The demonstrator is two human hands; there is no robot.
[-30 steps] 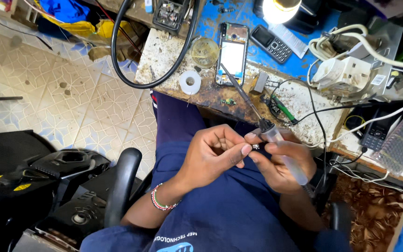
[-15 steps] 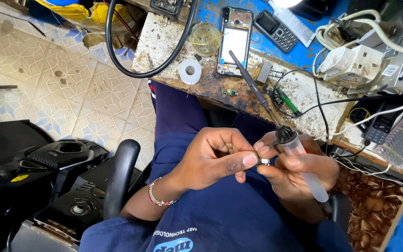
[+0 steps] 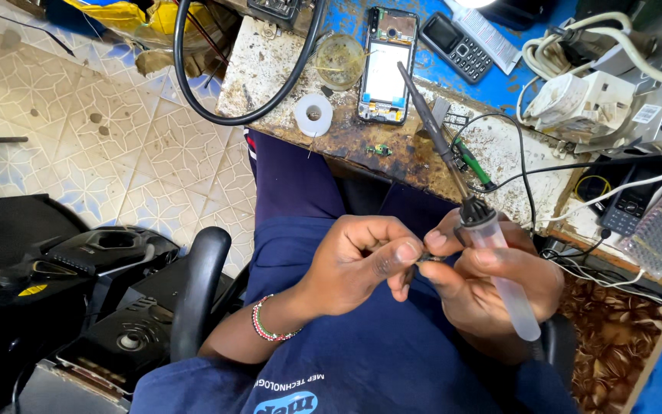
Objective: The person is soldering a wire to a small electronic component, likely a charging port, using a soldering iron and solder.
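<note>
Over my lap, my left hand (image 3: 362,264) pinches a tiny dark part (image 3: 425,260) between thumb and fingers. My right hand (image 3: 492,287) touches the same part with its fingertips and also grips a soldering iron (image 3: 484,230) by its translucent handle; the iron's thin tip points up and away toward the bench. An opened smartphone (image 3: 385,65) lies on the worn workbench (image 3: 270,69) in front of me. A small green circuit piece (image 3: 379,149) sits near the bench's front edge.
On the bench lie a white tape roll (image 3: 313,115), a round glass dish (image 3: 340,57), a keypad phone (image 3: 461,44), a looped black cable (image 3: 193,92) and a white power strip (image 3: 591,100) with cords. A black chair armrest (image 3: 197,291) stands at my left over tiled floor.
My hands have stayed together on the tiny part and sit slightly lower in view. The soldering iron's tip has swung a little more upright.
</note>
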